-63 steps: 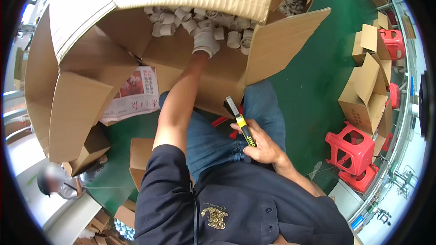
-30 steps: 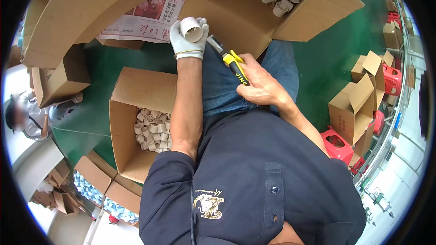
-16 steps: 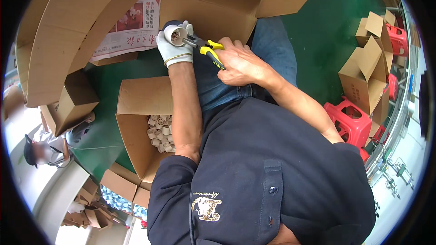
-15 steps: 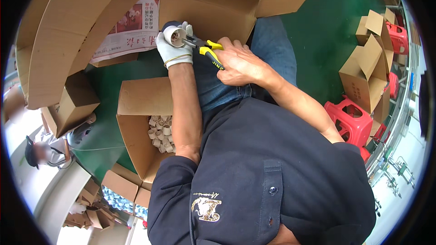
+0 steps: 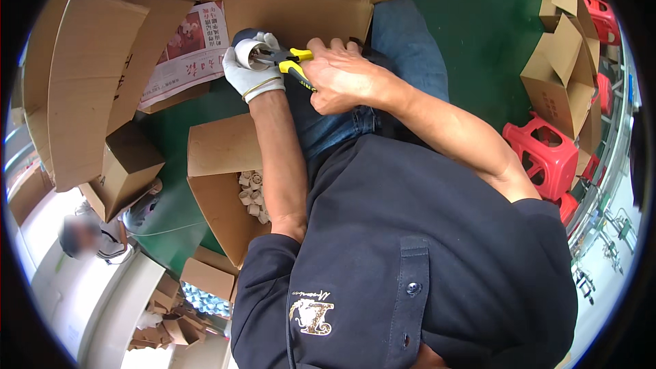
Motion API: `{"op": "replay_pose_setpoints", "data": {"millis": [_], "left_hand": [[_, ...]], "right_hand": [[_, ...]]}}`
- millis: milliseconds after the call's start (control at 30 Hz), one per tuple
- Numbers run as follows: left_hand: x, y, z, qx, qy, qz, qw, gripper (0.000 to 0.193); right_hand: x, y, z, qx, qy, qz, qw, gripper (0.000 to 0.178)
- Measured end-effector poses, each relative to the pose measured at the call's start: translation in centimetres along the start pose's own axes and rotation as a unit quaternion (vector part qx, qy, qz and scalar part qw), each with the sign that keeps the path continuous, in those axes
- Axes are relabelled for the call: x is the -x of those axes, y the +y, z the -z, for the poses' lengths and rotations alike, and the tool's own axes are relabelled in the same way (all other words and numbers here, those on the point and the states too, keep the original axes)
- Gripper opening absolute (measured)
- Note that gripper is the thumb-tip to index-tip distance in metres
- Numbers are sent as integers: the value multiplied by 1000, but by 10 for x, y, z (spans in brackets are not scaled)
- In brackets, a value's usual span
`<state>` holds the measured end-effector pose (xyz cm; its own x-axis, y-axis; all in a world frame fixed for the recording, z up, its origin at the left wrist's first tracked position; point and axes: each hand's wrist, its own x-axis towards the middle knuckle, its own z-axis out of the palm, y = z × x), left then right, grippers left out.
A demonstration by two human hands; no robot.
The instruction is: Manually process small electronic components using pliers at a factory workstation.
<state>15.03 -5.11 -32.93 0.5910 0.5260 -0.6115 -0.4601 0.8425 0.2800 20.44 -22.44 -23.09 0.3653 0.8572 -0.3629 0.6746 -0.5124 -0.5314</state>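
Observation:
My left hand [image 5: 251,83], in a white glove with a yellowish band at the cuff, grips a white cylindrical plastic part [image 5: 246,52]. The part's open end faces right, and something small and brownish shows inside it. In my bare right hand [image 5: 348,76] are pliers [image 5: 295,68] with yellow and black handles. Their jaw tips reach into the mouth of the white part; whether they pinch anything there cannot be made out. Both hands are above my lap, close in front of a large cardboard box.
The large cardboard box [image 5: 287,17] stands ahead, its flaps spread. A newspaper [image 5: 184,51] lies to its left. Beside my left forearm, a carton [image 5: 219,212] holds several white parts. Red stools [image 5: 543,154] and cartons [image 5: 557,75] stand at right. Another person [image 5: 113,242] is at far left.
The view has shifted slightly, and both hands appear a little further left. The pliers' jaws now sit deeper in the white part's opening.

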Motion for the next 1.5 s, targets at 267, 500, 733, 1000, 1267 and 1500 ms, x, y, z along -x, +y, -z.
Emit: {"op": "replay_pose_setpoints", "data": {"millis": [267, 500, 733, 1000, 1267, 1500], "left_hand": [[12, -7, -4, 21, -26, -27, 999, 37], [12, -13, -5, 24, -33, -47, 998, 35], [16, -17, -7, -36, 3, -68, 997, 35], [17, -19, -8, -78, -40, -93, 992, 34], [20, -13, 1, -176, -41, -107, 978, 35], [10, -3, -1, -188, -21, -52, 981, 36]], "right_hand": [[3, -11, -4, -32, 30, -3, 999, 24], [4, -14, -5, -52, 41, -19, 998, 29], [2, -16, -5, -49, 42, -29, 997, 30], [2, -9, -11, -96, 38, -32, 994, 29], [6, -6, -25, -180, -7, -39, 983, 30], [11, -3, -40, 44, 181, 50, 981, 30]]}}
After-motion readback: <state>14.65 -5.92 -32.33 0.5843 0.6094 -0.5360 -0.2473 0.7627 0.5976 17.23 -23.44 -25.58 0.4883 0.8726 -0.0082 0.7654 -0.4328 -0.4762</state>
